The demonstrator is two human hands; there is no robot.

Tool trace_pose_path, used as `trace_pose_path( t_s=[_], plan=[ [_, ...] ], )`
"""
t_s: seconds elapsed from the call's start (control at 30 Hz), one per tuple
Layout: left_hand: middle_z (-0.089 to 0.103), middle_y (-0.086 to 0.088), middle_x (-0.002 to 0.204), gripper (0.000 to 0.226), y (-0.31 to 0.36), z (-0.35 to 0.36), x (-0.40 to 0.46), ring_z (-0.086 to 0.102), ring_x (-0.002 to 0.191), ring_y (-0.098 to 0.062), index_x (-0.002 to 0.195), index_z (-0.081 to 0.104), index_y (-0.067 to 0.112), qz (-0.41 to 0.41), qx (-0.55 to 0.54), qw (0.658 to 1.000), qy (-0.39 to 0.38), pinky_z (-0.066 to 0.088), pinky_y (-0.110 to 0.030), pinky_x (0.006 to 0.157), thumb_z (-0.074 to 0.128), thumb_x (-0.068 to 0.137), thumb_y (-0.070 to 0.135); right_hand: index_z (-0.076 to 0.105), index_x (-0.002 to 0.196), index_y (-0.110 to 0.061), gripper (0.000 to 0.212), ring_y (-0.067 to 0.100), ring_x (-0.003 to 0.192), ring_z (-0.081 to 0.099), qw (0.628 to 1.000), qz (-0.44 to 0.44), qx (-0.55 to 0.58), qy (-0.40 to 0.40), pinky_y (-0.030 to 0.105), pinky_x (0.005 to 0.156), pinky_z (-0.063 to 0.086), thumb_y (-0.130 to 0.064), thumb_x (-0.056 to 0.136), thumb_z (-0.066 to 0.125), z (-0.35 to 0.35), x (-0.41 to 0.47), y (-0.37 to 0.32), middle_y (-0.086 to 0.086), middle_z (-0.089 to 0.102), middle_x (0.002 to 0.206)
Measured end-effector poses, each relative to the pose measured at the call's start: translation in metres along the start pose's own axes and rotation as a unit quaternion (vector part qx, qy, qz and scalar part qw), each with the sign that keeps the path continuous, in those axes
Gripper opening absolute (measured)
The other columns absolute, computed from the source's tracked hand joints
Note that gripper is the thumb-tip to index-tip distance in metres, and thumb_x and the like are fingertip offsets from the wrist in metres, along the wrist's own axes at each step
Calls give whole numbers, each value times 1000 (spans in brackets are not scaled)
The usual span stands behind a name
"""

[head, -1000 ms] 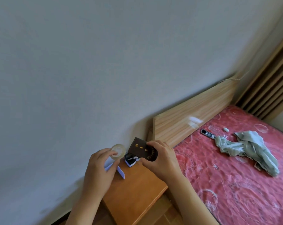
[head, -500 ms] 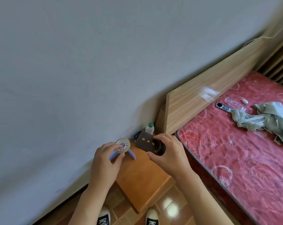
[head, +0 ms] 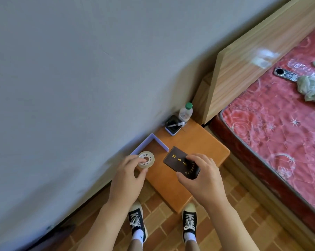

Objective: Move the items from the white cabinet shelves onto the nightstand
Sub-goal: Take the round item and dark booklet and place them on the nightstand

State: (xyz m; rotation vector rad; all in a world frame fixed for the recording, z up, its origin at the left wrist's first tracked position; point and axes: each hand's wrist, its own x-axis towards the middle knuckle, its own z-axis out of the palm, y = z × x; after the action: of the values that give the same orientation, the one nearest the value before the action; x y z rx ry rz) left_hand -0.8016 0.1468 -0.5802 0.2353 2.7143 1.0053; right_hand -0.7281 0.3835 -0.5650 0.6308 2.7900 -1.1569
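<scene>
We pinch the tape roll (head: 146,159) in our left hand (head: 127,178); our right hand (head: 202,176) grips the brown booklet (head: 181,163), long axis running diagonally above the nightstand (head: 198,142)

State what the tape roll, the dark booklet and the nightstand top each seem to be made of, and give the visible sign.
Tape roll: clear glossy plastic film, likely; it looks translucent, with a pale perforated core. Dark booklet: brown cover with gold lettering, perhaps leatherette or coated card; which one cannot be told. Nightstand: orange-brown wood or wood veneer with a smooth, satin finish and faint grain.
</scene>
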Motion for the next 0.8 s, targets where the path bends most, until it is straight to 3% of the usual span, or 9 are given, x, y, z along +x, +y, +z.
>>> trace_pose_path(
  t_s=[0.2, 0.4, 0.63, 0.8],
  plan=[
    [60, 14, 124, 24, -46, 43, 21, 44, 109, 9, 115, 73, 24, -4, 31, 999, -20, 32, 5, 86, 77, 92, 22, 68, 125, -30, 55, 10, 112, 53, 1000, 22, 13, -9, 45, 101, 48, -49, 75, 83, 62, 19, 38, -17, 62, 122],
    [63, 10, 122, 25, -93, 86, 32, 61, 114, -11, 116, 74, 21, -11, 55, 998, -43, 41, -12, 91, 77, 91, 22, 69, 124, -27, 55, 14, 111, 54, 999, 25, -3, -28, 45, 99, 47, -48, 75, 81, 110, 38, 76, -13, 63, 125],
    [62, 7, 121, 25, -146, 136, 42, 60, 115, -16, 116, 73, 19, -16, 78, 996, -44, 54, -29, 90, 77, 91, 20, 68, 127, -26, 54, 15, 112, 52, 998, 22, -24, -47, 43, 99, 47, -49, 79, 80, 170, 50, 118, -12, 62, 127],
    [62, 4, 126, 26, -181, 173, 52, 60, 116, -18, 118, 72, 18, -21, 95, 995, -38, 56, -30, 86, 76, 93, 21, 68, 127, -23, 56, 21, 117, 54, 999, 12, -45, -27, 47, 104, 43, -47, 78, 80, 218, 60, 142, -9, 63, 128]
  ],
)
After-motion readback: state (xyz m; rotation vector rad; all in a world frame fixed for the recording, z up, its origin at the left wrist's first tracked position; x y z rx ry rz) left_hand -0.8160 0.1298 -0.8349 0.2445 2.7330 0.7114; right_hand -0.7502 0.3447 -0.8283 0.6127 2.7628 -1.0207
